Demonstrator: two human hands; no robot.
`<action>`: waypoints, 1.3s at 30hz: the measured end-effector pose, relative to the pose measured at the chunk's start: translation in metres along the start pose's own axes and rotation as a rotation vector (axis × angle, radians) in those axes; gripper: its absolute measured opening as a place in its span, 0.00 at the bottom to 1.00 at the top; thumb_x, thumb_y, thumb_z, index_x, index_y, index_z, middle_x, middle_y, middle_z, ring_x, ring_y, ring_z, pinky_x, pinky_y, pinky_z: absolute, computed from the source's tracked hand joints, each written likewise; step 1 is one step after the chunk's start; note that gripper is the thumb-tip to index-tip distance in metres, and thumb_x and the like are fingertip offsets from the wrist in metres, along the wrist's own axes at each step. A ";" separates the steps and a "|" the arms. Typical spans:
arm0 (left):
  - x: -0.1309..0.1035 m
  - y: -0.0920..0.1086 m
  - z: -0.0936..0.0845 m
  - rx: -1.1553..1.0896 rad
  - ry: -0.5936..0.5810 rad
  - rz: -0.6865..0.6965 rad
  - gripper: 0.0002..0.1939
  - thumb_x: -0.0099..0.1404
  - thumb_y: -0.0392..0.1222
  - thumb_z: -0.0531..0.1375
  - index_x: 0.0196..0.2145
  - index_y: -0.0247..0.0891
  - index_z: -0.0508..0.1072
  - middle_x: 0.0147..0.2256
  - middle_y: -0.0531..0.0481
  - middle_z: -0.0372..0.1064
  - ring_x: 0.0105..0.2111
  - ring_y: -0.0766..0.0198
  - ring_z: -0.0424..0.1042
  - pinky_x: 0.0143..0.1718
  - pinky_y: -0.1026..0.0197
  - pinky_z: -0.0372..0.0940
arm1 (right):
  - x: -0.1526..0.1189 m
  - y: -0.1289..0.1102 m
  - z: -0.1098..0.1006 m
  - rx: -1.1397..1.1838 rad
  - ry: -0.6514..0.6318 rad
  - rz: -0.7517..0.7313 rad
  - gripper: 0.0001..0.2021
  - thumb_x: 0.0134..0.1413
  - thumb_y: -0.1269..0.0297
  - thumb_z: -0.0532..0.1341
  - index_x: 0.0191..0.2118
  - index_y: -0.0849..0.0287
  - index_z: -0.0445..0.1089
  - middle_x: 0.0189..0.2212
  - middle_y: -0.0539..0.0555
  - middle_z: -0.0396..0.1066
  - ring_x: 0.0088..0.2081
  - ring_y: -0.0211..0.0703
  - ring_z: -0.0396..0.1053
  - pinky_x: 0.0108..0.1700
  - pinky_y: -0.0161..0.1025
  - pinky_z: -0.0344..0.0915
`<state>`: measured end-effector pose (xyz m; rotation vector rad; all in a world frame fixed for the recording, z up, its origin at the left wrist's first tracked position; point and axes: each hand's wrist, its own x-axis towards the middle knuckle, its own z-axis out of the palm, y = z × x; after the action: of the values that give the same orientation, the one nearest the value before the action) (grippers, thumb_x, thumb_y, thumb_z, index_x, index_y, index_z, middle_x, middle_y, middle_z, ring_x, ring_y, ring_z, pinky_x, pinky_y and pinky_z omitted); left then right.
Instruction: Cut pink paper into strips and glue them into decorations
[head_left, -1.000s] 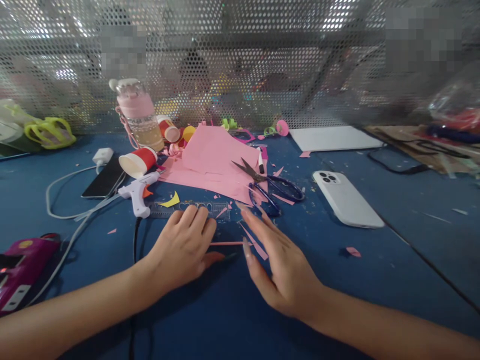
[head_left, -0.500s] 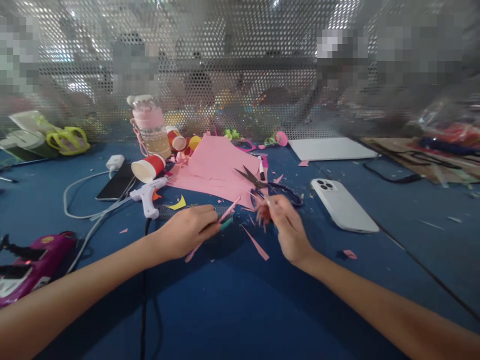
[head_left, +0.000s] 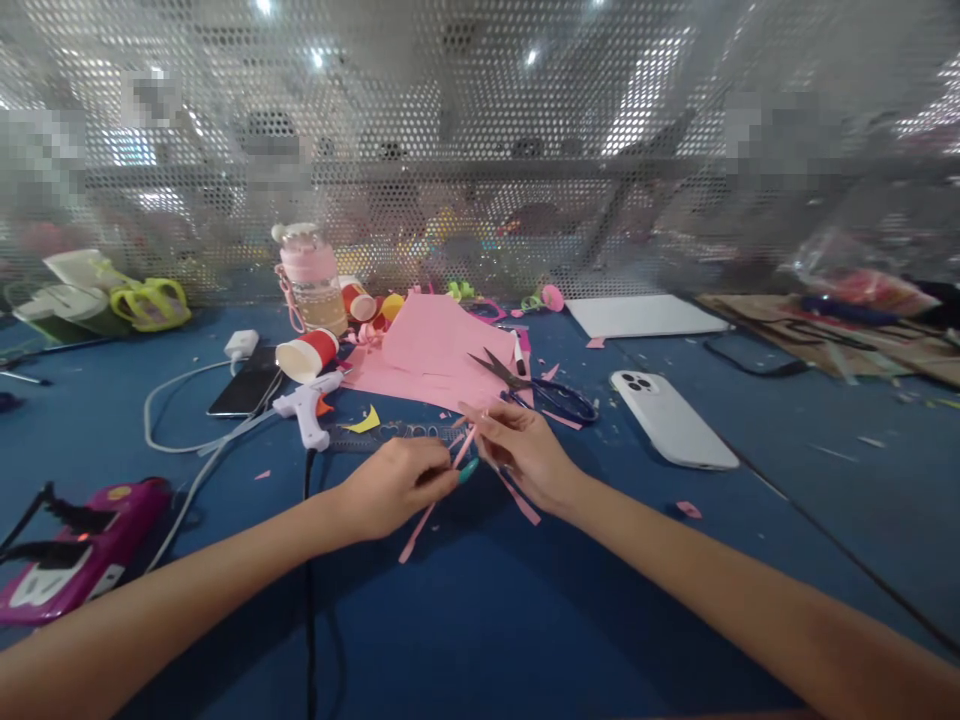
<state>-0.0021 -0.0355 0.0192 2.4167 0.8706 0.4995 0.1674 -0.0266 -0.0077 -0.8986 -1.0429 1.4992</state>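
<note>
1. Perforated metal screen (head_left: 450,150) out back, cluttered blue table (head_left: 480,620) below.
2. Glue gun (head_left: 306,412) on the left, cord (head_left: 310,600) running under the forearm.
3. Left hand (head_left: 401,482) pinches a thin pink strip (head_left: 464,447) over the table.
4. Right hand (head_left: 529,455) pinches its upper end, scissors (head_left: 517,381) crowding just behind.
5. White phone (head_left: 675,420) sits farther right.

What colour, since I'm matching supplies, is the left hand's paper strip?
The paper strip is pink, clearest in the head view.

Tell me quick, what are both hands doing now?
Left hand: closed, holding a thin pink strip.
Right hand: curled at the strip's upper end; grip cannot be told.
</note>
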 end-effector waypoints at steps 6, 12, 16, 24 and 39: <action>0.001 -0.004 0.008 -0.702 -0.104 -0.397 0.11 0.59 0.44 0.56 0.24 0.35 0.65 0.21 0.53 0.69 0.19 0.70 0.67 0.21 0.67 0.62 | 0.001 0.001 -0.003 0.005 0.032 0.006 0.12 0.37 0.59 0.66 0.18 0.58 0.64 0.17 0.45 0.65 0.16 0.28 0.56 0.17 0.30 0.53; 0.003 -0.005 0.009 -1.042 -0.106 -0.502 0.17 0.49 0.50 0.64 0.23 0.33 0.65 0.18 0.52 0.70 0.13 0.71 0.67 0.15 0.69 0.62 | 0.006 -0.008 -0.017 -0.183 0.069 -0.099 0.15 0.48 0.49 0.56 0.28 0.57 0.67 0.24 0.50 0.66 0.19 0.34 0.60 0.19 0.34 0.56; 0.002 -0.010 0.010 -1.109 0.024 -0.509 0.18 0.47 0.50 0.66 0.23 0.33 0.65 0.18 0.52 0.71 0.14 0.70 0.68 0.16 0.68 0.64 | 0.015 -0.029 -0.051 -1.014 0.304 -0.431 0.14 0.52 0.54 0.52 0.35 0.60 0.65 0.34 0.59 0.66 0.35 0.47 0.65 0.36 0.43 0.63; -0.002 -0.013 0.010 -1.171 0.169 -0.478 0.20 0.46 0.52 0.67 0.24 0.34 0.63 0.16 0.54 0.69 0.12 0.71 0.66 0.15 0.70 0.61 | 0.027 -0.040 -0.082 -1.701 0.298 -0.028 0.11 0.47 0.63 0.57 0.35 0.64 0.62 0.33 0.64 0.69 0.36 0.53 0.68 0.35 0.41 0.61; -0.002 -0.014 0.010 -1.087 0.256 -0.440 0.19 0.42 0.47 0.69 0.21 0.34 0.64 0.14 0.57 0.64 0.12 0.73 0.62 0.14 0.70 0.59 | 0.016 -0.043 -0.058 -1.589 0.257 0.156 0.26 0.36 0.61 0.60 0.43 0.70 0.59 0.33 0.69 0.71 0.36 0.62 0.70 0.30 0.42 0.59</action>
<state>-0.0050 -0.0307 0.0026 1.1600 0.8720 0.8341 0.2332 0.0005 0.0127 -2.1706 -1.9481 0.3442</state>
